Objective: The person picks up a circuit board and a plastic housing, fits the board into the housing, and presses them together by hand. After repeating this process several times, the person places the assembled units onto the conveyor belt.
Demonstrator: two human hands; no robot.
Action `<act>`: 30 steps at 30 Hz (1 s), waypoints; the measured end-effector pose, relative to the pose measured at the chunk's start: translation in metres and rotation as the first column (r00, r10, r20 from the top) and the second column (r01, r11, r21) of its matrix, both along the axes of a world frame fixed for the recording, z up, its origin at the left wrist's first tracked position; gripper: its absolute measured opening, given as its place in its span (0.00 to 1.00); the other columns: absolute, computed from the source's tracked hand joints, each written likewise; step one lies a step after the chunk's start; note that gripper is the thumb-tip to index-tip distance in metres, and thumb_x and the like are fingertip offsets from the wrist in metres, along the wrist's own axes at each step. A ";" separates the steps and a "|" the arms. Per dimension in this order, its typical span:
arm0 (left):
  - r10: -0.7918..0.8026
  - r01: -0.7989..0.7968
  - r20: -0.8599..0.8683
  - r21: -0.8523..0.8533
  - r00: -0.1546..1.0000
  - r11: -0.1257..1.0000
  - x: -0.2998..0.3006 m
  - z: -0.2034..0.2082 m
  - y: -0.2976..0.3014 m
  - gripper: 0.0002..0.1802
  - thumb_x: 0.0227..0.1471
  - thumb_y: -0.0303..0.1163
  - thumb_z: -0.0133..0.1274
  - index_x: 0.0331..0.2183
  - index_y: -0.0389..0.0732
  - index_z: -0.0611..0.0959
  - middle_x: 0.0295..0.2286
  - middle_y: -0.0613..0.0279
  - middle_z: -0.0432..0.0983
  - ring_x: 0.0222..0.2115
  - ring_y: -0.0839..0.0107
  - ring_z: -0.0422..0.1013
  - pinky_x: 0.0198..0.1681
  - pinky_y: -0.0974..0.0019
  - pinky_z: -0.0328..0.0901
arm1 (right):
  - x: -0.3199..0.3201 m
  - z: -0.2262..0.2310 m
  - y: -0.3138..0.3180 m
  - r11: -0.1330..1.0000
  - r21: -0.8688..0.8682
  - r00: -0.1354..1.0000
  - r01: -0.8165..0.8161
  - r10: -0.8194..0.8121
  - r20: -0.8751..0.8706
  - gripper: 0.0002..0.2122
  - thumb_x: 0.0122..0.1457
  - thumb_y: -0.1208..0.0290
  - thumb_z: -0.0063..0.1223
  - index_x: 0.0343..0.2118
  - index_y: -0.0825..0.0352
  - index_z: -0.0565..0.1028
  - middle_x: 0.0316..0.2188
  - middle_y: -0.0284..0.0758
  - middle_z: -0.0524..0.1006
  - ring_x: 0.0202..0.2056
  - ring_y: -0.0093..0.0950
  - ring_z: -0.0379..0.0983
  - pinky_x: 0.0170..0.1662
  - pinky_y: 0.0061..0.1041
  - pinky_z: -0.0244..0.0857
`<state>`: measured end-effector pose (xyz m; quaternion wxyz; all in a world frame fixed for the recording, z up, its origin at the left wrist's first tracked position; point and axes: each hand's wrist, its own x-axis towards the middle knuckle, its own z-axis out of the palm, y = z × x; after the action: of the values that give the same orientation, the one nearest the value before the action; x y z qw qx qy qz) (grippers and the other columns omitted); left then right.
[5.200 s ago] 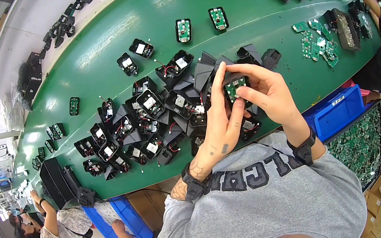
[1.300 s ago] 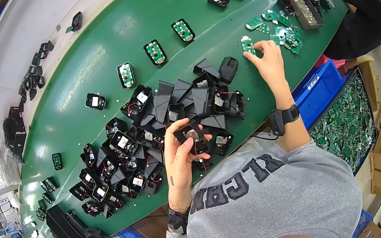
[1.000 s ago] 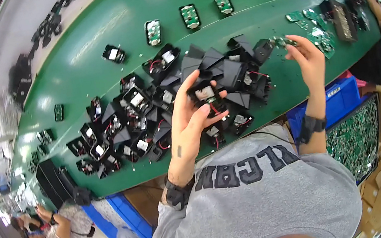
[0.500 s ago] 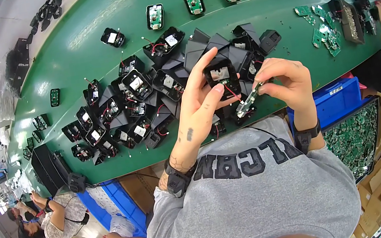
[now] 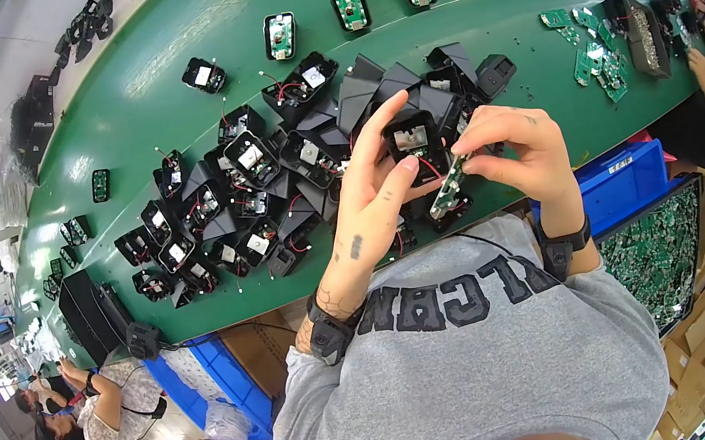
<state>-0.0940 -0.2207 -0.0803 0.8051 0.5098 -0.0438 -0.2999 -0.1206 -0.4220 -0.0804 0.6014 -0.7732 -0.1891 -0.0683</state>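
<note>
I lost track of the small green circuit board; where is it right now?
In the head view, the circuit board is pinched in the right hand, just below the black housing held by the left hand.

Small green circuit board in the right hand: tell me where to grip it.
Pinch the small green circuit board by its two long edges near the upper end, coming from the right, as the right hand does; it is thin, narrow and tilted, its lower end free.

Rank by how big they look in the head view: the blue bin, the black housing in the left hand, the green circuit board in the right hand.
1. blue bin
2. black housing, held by the left hand
3. green circuit board, pinched in the right hand

Both held parts sit nearer the camera.
</note>
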 end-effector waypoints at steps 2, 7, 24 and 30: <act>0.002 -0.002 -0.009 0.006 1.000 1.000 0.000 0.000 0.001 0.33 0.52 0.20 0.41 0.60 0.42 0.59 0.45 0.56 0.68 0.45 0.69 0.69 0.46 0.64 0.71 | 0.000 -0.002 0.000 1.000 0.001 1.000 0.012 -0.012 -0.022 0.12 0.42 0.85 0.62 0.32 0.72 0.77 0.26 0.38 0.78 0.29 0.29 0.73 0.33 0.24 0.65; -0.040 0.040 0.005 0.031 0.999 0.999 -0.001 -0.001 0.002 0.33 0.51 0.20 0.40 0.60 0.43 0.59 0.45 0.56 0.68 0.44 0.70 0.69 0.45 0.65 0.71 | -0.001 -0.004 -0.001 0.996 0.044 0.990 0.081 -0.075 -0.121 0.12 0.44 0.86 0.60 0.34 0.72 0.77 0.27 0.36 0.76 0.30 0.26 0.72 0.34 0.22 0.65; -0.063 0.061 -0.057 -0.037 0.996 0.997 -0.001 -0.007 0.001 0.33 0.53 0.20 0.38 0.60 0.44 0.58 0.48 0.56 0.66 0.49 0.65 0.68 0.46 0.59 0.71 | -0.008 -0.017 -0.012 0.959 0.276 0.983 0.068 -0.017 -0.184 0.09 0.44 0.82 0.60 0.31 0.72 0.77 0.28 0.37 0.76 0.31 0.26 0.70 0.32 0.22 0.63; 0.003 -0.004 -0.027 -0.032 1.000 0.999 0.000 -0.008 0.000 0.33 0.52 0.21 0.39 0.61 0.41 0.56 0.49 0.50 0.66 0.50 0.56 0.68 0.46 0.55 0.72 | -0.012 -0.006 -0.022 0.999 0.041 0.992 0.003 0.002 -0.130 0.08 0.45 0.82 0.59 0.31 0.72 0.76 0.25 0.37 0.76 0.26 0.25 0.70 0.26 0.19 0.60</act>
<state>-0.0944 -0.2208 -0.0881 0.8141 0.4930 -0.0369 -0.3046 -0.1324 -0.4443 -0.0861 0.6281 -0.7636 -0.1481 -0.0219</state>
